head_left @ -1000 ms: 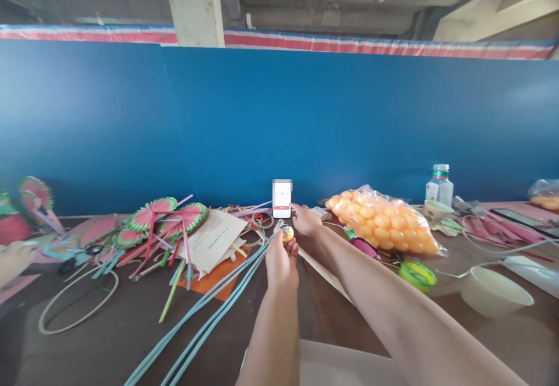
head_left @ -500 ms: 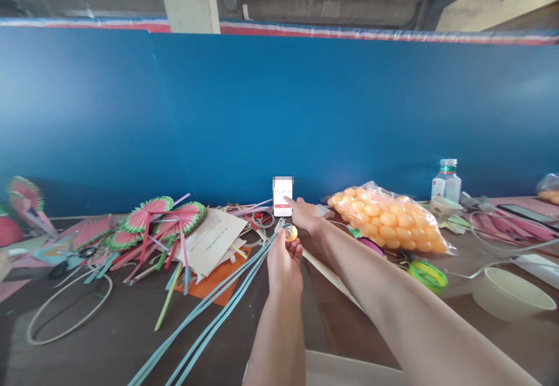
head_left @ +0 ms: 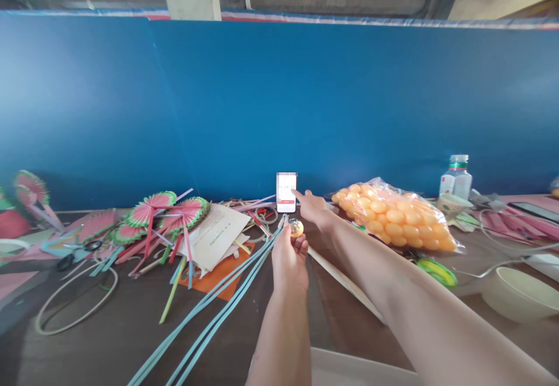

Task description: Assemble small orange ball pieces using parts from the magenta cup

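Head view: the left hand is out over the middle of the bench, its fingers closed round a yellow ball, which sits by the thumb. Pale blue cords run up from the near edge to this grip; whether the thumb also pinches their ends is too small to tell. The right hand has the index extended and the other fingers loosely curled, holding nothing that shows. Its tip overlaps the screen of the phone, which stands upright before the blue wall; contact cannot be judged.

A light touch with one fingertip looks best here, as a hard push could tip the phone. The ball seems better held below the screen and a little apart, with a grip firm enough that the smooth surface does not slip and slack enough that the cords do not tug. The right forearm passes close by the bag of orange balls, so a straight reach and a straight return should avoid brushing it.
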`<control>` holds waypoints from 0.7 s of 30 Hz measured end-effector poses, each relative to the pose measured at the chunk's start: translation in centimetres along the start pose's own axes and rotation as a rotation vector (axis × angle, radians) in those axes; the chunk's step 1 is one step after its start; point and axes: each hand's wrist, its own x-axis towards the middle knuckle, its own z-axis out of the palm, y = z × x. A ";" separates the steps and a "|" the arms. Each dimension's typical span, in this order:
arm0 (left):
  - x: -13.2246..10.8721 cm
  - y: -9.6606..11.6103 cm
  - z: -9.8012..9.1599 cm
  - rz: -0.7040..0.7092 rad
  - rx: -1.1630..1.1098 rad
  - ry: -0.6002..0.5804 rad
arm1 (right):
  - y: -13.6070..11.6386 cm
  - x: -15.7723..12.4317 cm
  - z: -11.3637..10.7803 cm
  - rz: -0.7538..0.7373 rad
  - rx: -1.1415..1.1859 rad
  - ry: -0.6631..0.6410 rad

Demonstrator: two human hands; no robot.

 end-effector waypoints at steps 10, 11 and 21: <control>0.2 -0.1 -0.2 0.018 -0.007 -0.027 | -0.1 -0.6 0.8 -0.010 -0.031 -0.021; 0.2 -0.1 -0.2 0.017 -0.007 -0.026 | -0.1 -0.6 0.8 -0.010 -0.030 -0.027; 0.1 0.1 -0.1 0.042 0.001 -0.042 | 0.0 -1.1 -2.1 0.025 -0.050 -0.046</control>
